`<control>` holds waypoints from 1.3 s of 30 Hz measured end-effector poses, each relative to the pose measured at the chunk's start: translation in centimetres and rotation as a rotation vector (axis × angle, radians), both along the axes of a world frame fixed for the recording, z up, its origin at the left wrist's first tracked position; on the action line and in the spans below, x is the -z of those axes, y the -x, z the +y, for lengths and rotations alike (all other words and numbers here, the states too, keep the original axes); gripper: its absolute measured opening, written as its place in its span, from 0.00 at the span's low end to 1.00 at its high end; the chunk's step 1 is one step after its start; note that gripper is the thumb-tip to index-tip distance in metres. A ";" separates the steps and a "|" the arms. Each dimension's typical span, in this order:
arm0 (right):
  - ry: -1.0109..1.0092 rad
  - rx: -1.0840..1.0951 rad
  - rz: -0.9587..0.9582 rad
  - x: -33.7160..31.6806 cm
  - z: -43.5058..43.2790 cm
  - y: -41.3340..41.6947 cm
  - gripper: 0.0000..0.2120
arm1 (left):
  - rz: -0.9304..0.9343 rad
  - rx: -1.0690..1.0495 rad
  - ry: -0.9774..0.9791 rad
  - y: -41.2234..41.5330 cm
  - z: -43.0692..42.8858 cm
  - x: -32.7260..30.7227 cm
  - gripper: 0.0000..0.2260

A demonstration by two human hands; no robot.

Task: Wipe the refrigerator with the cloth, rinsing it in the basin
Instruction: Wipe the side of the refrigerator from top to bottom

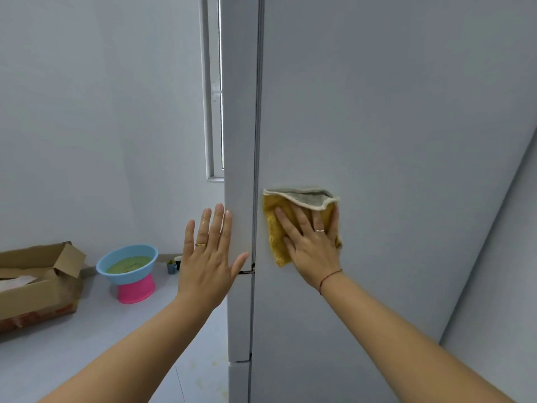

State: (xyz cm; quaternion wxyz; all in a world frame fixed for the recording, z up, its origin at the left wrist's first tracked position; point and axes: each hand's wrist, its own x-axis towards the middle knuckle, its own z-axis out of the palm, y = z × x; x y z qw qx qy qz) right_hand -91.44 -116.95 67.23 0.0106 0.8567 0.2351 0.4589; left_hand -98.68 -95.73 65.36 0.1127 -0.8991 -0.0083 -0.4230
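Note:
The tall white refrigerator (377, 112) fills the middle and right of the head view, seen from its side panel. My right hand (312, 245) lies flat with spread fingers on a yellow cloth (276, 228), pressing it against that side panel; the cloth's top edge folds over and shows a grey back. My left hand (210, 257) is flat with straight fingers against the refrigerator's front door edge, thumb near a gap between doors. A blue basin (101, 264) with yellowish-green water stands on a pink stool on the floor at the left.
An open cardboard box (37, 283) sits on the floor at the far left. Small cups (173, 264) stand by the wall behind the basin. A window frame (212, 91) shows behind the refrigerator. A white wall runs down the right side.

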 end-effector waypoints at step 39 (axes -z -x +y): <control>0.042 -0.112 -0.094 26.6 4.0 -0.1 0.29 | -0.275 0.278 0.251 -5.5 -1.9 18.1 0.43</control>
